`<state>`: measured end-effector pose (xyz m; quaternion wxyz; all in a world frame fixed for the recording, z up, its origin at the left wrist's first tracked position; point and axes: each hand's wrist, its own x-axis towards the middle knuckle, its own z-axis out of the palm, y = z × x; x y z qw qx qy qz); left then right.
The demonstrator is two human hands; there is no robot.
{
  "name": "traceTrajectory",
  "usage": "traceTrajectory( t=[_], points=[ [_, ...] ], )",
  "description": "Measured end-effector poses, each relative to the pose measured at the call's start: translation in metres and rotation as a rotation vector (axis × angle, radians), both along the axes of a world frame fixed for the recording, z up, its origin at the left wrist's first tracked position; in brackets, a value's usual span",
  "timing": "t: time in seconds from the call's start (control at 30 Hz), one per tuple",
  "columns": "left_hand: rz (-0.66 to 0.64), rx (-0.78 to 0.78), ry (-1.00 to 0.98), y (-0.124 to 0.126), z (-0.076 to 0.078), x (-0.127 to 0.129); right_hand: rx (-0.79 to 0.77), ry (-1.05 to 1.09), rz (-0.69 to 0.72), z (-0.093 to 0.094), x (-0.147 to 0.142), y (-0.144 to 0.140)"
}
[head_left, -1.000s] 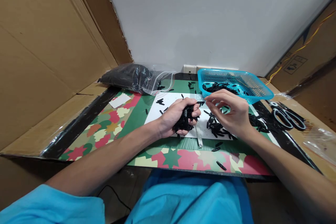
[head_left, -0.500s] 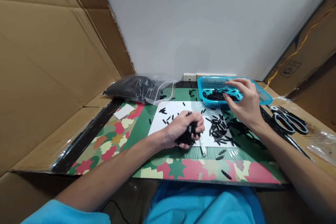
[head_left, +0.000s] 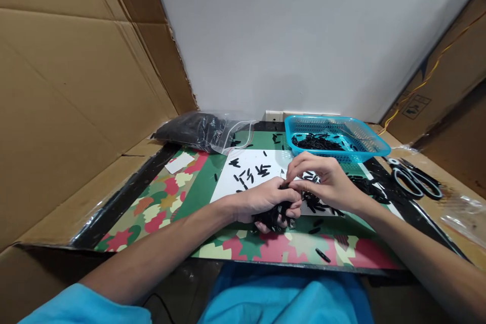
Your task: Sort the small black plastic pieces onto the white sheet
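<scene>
Black bundle (head_left: 274, 217) in left grip (head_left: 269, 197), axis unclear

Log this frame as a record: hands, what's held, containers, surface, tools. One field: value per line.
left hand: closed around a bunch of black pieces
right hand: fingertips at left thumb; grip unclear
blue basket: beyond right hand, similar pieces inside
clear bag: back left, dark contents
white sheet: near hands, loose pieces scattered on it
scissors: far right, untouched

A bunched black clump (head_left: 274, 217) of small slim pieces bulges from the left grip (head_left: 261, 196), towards the bench's (head_left: 128, 195) near edge.
</scene>
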<state>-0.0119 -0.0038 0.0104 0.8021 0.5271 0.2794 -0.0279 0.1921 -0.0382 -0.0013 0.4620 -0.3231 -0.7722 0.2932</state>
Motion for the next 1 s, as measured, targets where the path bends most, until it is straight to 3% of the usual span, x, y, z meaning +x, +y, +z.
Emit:
traceTrajectory(
  t=[0.2,0.37,1.0],
  points=[
    [0.220,-0.019,-0.113,0.009,0.005,-0.001,-0.011,0.105,-0.249,0.000,0.011,0.008],
    [0.363,-0.074,-0.208,0.013,0.011,-0.003,-0.027,0.156,-0.307,0.000,0.011,0.009],
    [0.353,-0.206,-0.221,0.012,0.008,-0.003,-0.090,0.188,-0.254,-0.007,0.004,0.003]
  ],
)
